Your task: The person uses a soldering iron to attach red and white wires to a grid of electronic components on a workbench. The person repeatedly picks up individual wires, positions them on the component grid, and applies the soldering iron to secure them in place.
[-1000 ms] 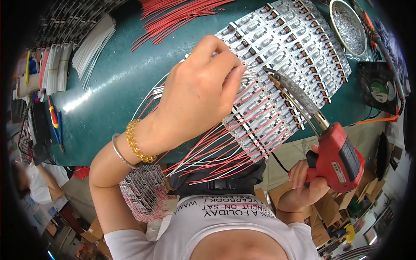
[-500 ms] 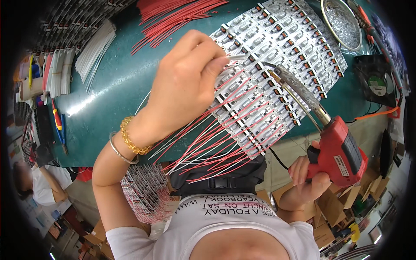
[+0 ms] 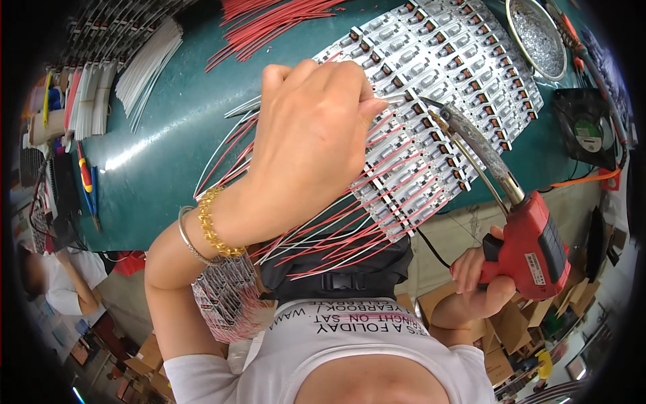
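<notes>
My left hand [image 3: 309,138] is closed in a pinch over the left part of a panel of small circuit boards [image 3: 437,64]. White wires [image 3: 243,106] run through this hand, and a pale tip shows at the fingertips. My right hand [image 3: 478,286] grips the handle of a red soldering gun [image 3: 535,242]. The gun's metal tip lies over the boards just right of my left fingertips; whether it touches a board cannot be made out. Red and white wires [image 3: 330,232] stick out from the board rows toward me. My left palm and some wire ends are hidden.
Red wires [image 3: 269,30] and a bundle of white wires [image 3: 149,71] lie on the green table [image 3: 161,195]. A round dish of metallic bits [image 3: 536,39] and a black fan [image 3: 584,128] stand at the right. Screwdrivers [image 3: 86,178] lie left. Another person [image 3: 74,279] sits far left.
My left hand has moved a little right, staying pinched near the gun's tip. More red and white wires now show left of its wrist. The soldering gun has shifted slightly right and down.
</notes>
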The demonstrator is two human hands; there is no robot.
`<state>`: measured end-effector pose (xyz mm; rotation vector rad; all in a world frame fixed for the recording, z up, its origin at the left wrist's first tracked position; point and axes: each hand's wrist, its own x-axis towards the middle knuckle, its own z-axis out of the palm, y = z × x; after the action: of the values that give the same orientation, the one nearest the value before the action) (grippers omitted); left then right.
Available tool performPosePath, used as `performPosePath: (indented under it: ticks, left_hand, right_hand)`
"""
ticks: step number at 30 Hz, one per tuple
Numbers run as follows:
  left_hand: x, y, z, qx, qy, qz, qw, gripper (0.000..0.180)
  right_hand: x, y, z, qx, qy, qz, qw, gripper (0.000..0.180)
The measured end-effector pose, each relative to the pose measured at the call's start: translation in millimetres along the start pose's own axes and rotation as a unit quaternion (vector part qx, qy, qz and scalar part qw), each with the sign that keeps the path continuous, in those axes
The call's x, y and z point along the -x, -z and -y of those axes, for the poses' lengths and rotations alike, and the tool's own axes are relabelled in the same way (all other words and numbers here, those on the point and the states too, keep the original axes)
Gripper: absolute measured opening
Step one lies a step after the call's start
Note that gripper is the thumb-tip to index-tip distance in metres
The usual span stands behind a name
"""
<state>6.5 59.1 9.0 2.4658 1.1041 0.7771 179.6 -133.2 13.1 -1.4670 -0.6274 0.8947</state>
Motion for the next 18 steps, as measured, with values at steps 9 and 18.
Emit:
performPosePath:
  ticks: [9,18]
  left_hand:
    - [3,-3,3,0.017,0.028,0.027,0.999,0.011]
    - [2,7,7,0.083,0.089,0.029,0.992,0.006]
  right_hand:
    - [-2,2,-10,0.003,0.016,0.030,0.999,0.088]
    - [-7,-2,-5,-0.027,-0.022,0.019,0.999,0.097]
